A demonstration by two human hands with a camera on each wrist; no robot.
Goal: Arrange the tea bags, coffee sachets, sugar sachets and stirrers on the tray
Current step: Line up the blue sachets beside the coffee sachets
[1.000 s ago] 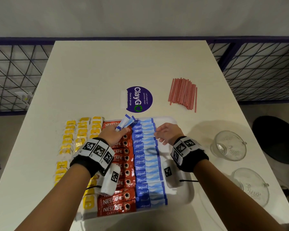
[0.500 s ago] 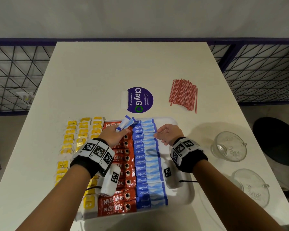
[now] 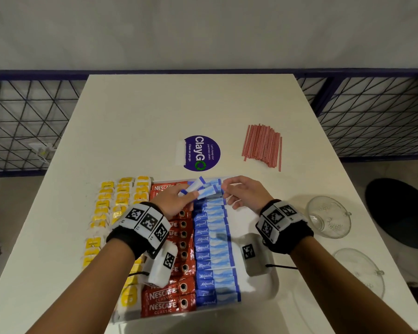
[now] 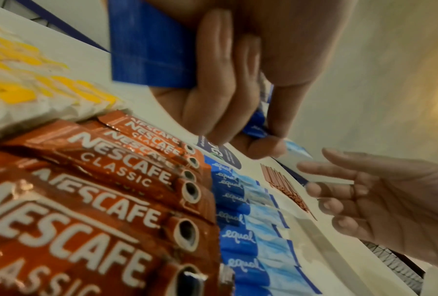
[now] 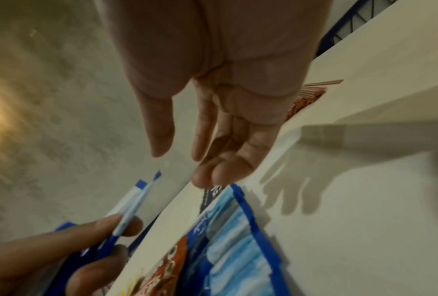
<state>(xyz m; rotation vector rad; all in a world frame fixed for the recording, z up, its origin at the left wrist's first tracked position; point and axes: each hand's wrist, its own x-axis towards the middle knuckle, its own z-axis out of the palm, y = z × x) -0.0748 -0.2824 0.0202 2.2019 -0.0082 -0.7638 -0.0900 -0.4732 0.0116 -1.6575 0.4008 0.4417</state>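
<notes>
White desk, far edge of the white plastic tray point(image 3: 268, 289): left hand point(image 3: 173, 201) pinches a few blue paper sugar sachets point(image 3: 204, 190), long axis pointing toward the right hand point(image 3: 245, 191), whose fingers are spread, seemingly just short of touching.

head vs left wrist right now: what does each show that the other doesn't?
Only head: the two glass bowls on the table's right side, the tray's bare right strip, the wristbands, and the full columns of tea bags.

Only left wrist: the underside of the left hand, fingers and thumb pinching blue sugar sachets, and the right hand's open palm with spread fingers.

Both: the Nescafe coffee sachets, the equal sugar row, the red stirrers off the tray.
</notes>
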